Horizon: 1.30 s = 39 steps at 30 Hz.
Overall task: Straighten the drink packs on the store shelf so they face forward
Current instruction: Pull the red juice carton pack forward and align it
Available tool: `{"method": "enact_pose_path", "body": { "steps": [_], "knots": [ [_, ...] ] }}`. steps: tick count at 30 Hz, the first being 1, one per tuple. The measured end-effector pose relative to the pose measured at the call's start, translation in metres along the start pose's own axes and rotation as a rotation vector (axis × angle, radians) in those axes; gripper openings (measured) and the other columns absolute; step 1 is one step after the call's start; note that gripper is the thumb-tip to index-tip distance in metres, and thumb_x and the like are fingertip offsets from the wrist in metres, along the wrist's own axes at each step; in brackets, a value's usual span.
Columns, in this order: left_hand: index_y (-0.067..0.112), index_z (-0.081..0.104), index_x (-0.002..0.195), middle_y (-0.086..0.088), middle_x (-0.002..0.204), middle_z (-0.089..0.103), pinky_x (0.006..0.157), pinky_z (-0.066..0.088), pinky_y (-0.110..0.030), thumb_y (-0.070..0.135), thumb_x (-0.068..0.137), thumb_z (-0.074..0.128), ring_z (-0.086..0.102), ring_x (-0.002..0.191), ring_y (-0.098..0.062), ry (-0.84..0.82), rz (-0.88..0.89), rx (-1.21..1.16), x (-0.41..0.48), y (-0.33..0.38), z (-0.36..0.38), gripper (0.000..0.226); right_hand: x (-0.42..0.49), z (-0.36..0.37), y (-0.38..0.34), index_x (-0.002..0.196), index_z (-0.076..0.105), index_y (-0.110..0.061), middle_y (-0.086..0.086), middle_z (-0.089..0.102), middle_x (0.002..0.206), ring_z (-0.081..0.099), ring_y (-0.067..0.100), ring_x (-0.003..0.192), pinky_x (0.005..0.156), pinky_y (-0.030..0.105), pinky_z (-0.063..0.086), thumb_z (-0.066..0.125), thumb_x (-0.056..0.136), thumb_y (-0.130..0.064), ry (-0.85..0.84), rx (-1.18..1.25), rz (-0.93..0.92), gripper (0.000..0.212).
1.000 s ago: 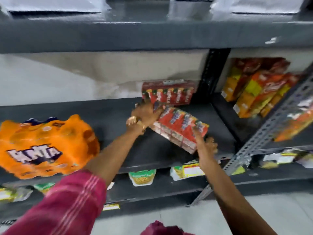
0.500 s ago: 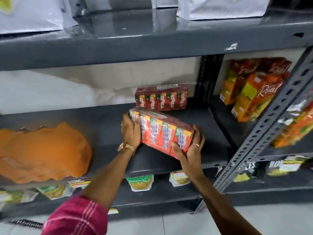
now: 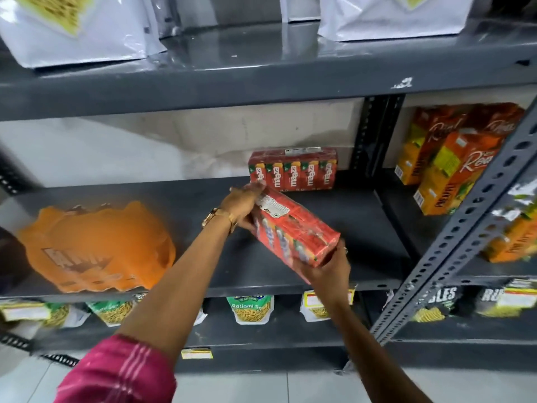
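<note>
Both hands, left hand point(image 3: 242, 205) and right hand point(image 3: 328, 270), are gripping the red drink pack point(image 3: 293, 232), now swung end-on and tilted off the shelf point(image 3: 348, 216), so it is not facing forward yet.

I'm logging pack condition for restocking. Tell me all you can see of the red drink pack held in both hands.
The red drink pack is a shrink-wrapped block of small cartons, glossy film wrinkled, a white printed label on its top face. It is tilted, skewed to the shelf edge, above the dark shelf. The left hand grips its far end, the right hand its near lower corner. Its side print is blurred.
</note>
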State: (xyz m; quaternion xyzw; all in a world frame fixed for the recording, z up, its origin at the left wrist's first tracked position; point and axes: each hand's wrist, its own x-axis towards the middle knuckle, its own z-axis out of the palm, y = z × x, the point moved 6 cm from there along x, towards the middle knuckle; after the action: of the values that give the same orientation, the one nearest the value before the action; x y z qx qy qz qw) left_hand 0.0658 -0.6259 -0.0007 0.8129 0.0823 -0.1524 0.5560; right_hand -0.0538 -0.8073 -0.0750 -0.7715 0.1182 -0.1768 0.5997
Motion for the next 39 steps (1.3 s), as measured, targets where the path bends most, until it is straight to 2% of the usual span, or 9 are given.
{"method": "enact_pose_path", "body": {
  "steps": [2, 5, 10, 14, 18, 22, 27, 33, 39],
  "knots": [
    [0.028, 0.059, 0.107, -0.008, 0.115, 0.063, 0.071, 0.059, -0.051, 0.056, 0.074, 0.069, 0.064, 0.101, -0.030, -0.067, 0.064, 0.119, 0.007, 0.015, 0.020, 0.045, -0.027, 0.012, -0.002, 0.109, 0.044, -0.024, -0.003, 0.064, 0.102, 0.067, 0.017, 0.091, 0.079, 0.033, 0.056, 0.092, 0.048, -0.028, 0.035, -0.014, -0.043, 0.077],
    [0.028, 0.043, 0.133, 0.005, 0.129, 0.052, 0.097, 0.048, -0.037, 0.059, 0.055, 0.081, 0.054, 0.114, -0.021, -0.155, 0.176, 0.489, 0.015, 0.030, 0.050, 0.092, -0.062, 0.037, -0.001, 0.124, 0.042, -0.031, -0.003, 0.057, 0.119, 0.060, 0.010, 0.109, 0.093, 0.028, 0.051, 0.086, 0.056, -0.023, -0.073, 0.095, -0.086, 0.083],
    [0.040, 0.020, 0.144, 0.009, 0.134, 0.042, 0.092, 0.038, -0.028, 0.034, 0.070, 0.078, 0.045, 0.114, -0.015, -0.445, 0.361, 0.760, 0.003, 0.049, 0.085, 0.094, -0.056, 0.048, -0.010, 0.112, 0.042, -0.048, -0.021, 0.046, 0.117, 0.052, 0.002, 0.112, 0.099, 0.021, 0.043, 0.081, 0.065, -0.011, -0.210, 0.174, -0.069, 0.072],
    [0.043, 0.019, 0.145, 0.004, 0.135, 0.045, 0.085, 0.041, -0.027, 0.020, 0.071, 0.078, 0.049, 0.110, -0.015, -0.600, 0.422, 0.891, -0.017, 0.056, 0.099, 0.097, -0.008, -0.009, 0.006, 0.115, 0.051, -0.036, -0.001, 0.059, 0.119, 0.058, 0.014, 0.110, 0.095, 0.036, 0.050, 0.088, 0.056, -0.015, 0.106, 0.190, 0.033, 0.073],
    [0.030, 0.025, 0.144, -0.005, 0.149, 0.037, 0.108, 0.031, -0.040, 0.057, 0.063, 0.076, 0.038, 0.133, -0.026, -0.015, 0.645, 1.043, -0.036, 0.047, 0.066, 0.099, 0.040, -0.060, 0.025, 0.144, 0.028, -0.004, 0.015, 0.037, 0.149, 0.034, 0.027, 0.138, 0.114, 0.037, 0.028, 0.085, 0.067, -0.014, 0.131, -0.010, 0.170, 0.096],
    [0.018, 0.018, 0.146, -0.013, 0.151, 0.031, 0.109, 0.030, -0.047, 0.051, 0.062, 0.080, 0.030, 0.138, -0.031, 0.441, 0.433, 0.433, -0.084, -0.046, 0.010, 0.110, 0.068, -0.060, 0.031, 0.135, 0.045, -0.012, 0.010, 0.054, 0.137, 0.049, 0.024, 0.126, 0.104, 0.039, 0.040, 0.068, 0.084, -0.032, -0.216, -0.188, 0.110, 0.060],
    [0.016, 0.049, 0.121, 0.005, 0.108, 0.065, 0.084, 0.044, -0.026, 0.030, 0.063, 0.085, 0.062, 0.102, -0.017, 0.240, 0.347, 0.259, -0.077, -0.106, 0.019, 0.070, 0.062, -0.069, 0.039, 0.137, 0.045, -0.009, 0.011, 0.053, 0.138, 0.048, 0.020, 0.129, 0.100, 0.026, 0.037, 0.053, 0.095, -0.021, -0.229, -0.230, 0.042, 0.044],
    [0.015, 0.059, 0.113, 0.004, 0.107, 0.068, 0.085, 0.046, -0.023, 0.032, 0.055, 0.090, 0.062, 0.097, -0.012, 0.289, 0.416, 0.251, -0.075, -0.116, 0.016, 0.068, 0.015, -0.090, 0.035, 0.139, 0.042, -0.006, 0.005, 0.057, 0.130, 0.046, 0.009, 0.122, 0.098, 0.016, 0.032, 0.050, 0.096, -0.010, -0.220, -0.344, -0.104, 0.044],
    [0.009, 0.065, 0.104, 0.010, 0.095, 0.065, 0.079, 0.047, -0.027, 0.022, 0.056, 0.089, 0.064, 0.087, -0.016, 0.406, 0.486, 0.329, -0.098, -0.132, 0.018, 0.055, -0.008, -0.106, 0.043, 0.135, 0.050, -0.011, -0.011, 0.055, 0.120, 0.051, 0.007, 0.117, 0.100, 0.024, 0.038, 0.072, 0.082, -0.013, -0.171, -0.328, -0.117, 0.057]
  ]
}}
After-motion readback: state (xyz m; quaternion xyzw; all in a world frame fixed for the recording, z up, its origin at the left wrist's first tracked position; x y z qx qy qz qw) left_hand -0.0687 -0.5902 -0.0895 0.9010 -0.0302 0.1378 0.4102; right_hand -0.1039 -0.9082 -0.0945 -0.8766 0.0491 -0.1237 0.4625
